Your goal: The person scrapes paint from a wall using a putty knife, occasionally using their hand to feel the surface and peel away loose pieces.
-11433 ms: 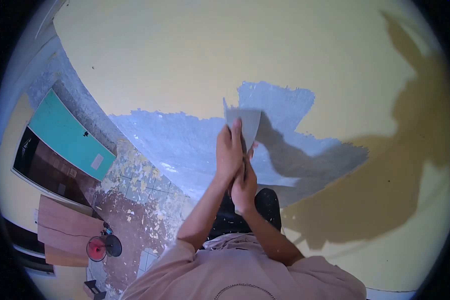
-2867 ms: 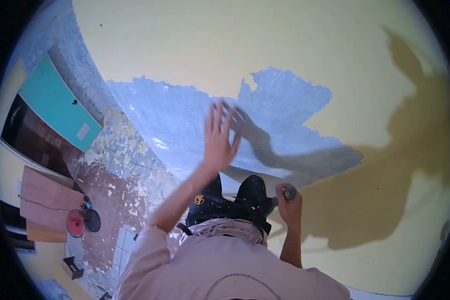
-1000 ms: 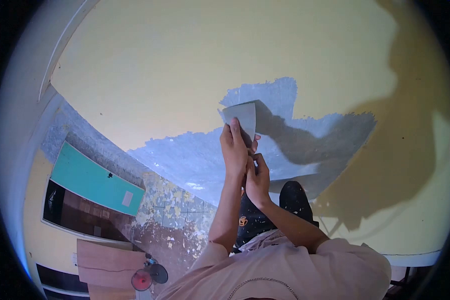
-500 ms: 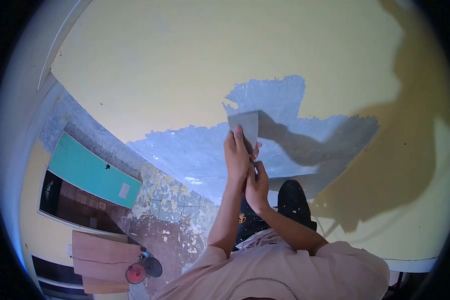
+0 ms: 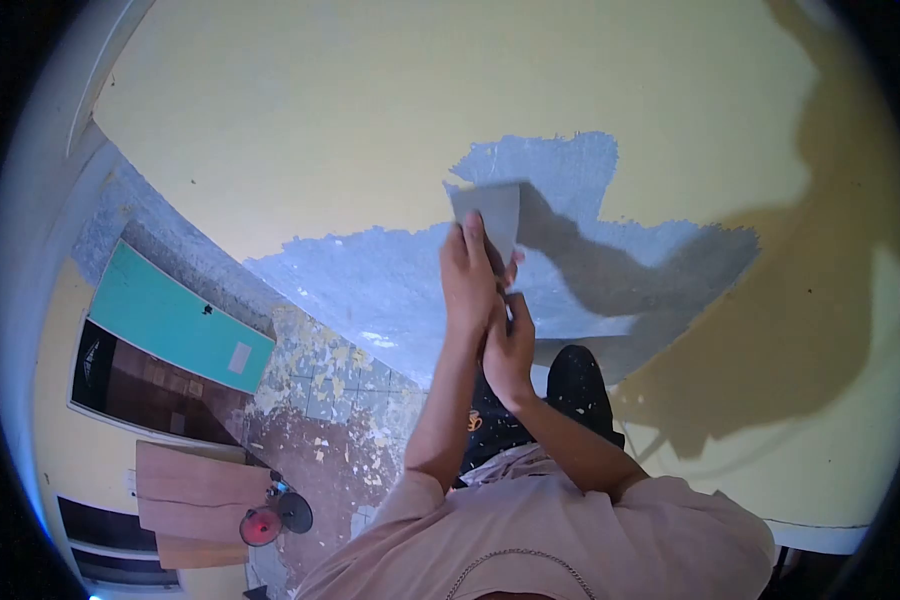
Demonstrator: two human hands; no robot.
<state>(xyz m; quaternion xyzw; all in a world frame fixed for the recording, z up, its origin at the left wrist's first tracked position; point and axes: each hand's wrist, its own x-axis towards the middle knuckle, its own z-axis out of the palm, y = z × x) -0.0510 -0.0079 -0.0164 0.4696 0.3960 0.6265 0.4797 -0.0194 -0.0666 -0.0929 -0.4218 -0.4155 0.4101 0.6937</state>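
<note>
A flat grey scraper blade point(image 5: 490, 212) lies against the wall at the edge between yellow paint point(image 5: 320, 120) and a bare grey patch point(image 5: 560, 170). My left hand point(image 5: 467, 270) grips it from below, the thumb stretched up along the blade. Just below and to the right, my right hand point(image 5: 510, 350) is closed around the lower end of the tool, whose handle is hidden by the hands. The two hands touch each other.
Paint flakes point(image 5: 340, 375) litter the floor at lower left. Beyond them are a turquoise door point(image 5: 185, 315), brown boards point(image 5: 205, 495) and a fan with a red centre point(image 5: 261, 525). A dark shoe or knee point(image 5: 578, 385) shows close to the wall.
Both hands and the blade appear slightly higher in view, with the blade nearer the notch in the yellow paint's edge. The whole view has shifted a little. Both hands keep their hold.
</note>
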